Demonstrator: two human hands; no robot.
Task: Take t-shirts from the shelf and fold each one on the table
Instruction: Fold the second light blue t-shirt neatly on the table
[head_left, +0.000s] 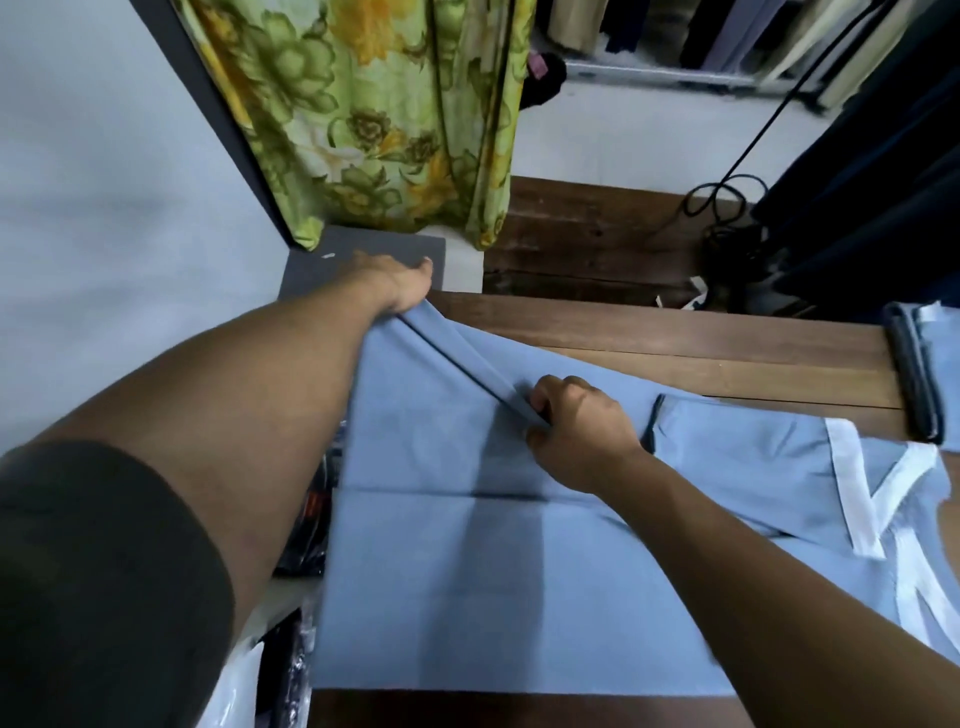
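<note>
We see the blue t-shirt (467, 571) spread across the wooden table (727, 353), filling the frame's lower centre. The left hand (402, 288) pinches its far corner; the right hand (576, 421) grips the folded edge mid-frame. Uneven tension could skew the crease.

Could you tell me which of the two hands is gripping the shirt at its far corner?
The left hand; it grips the blue t-shirt at the far corner, while the right hand pinches mid-fold.

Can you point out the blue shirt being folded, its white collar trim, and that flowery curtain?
blue t-shirt (467, 571): head view, flat front panel.
white collar trim (852, 493): head view, left band of the V.
floral curtain (363, 114): head view, middle of the cloth.
</note>
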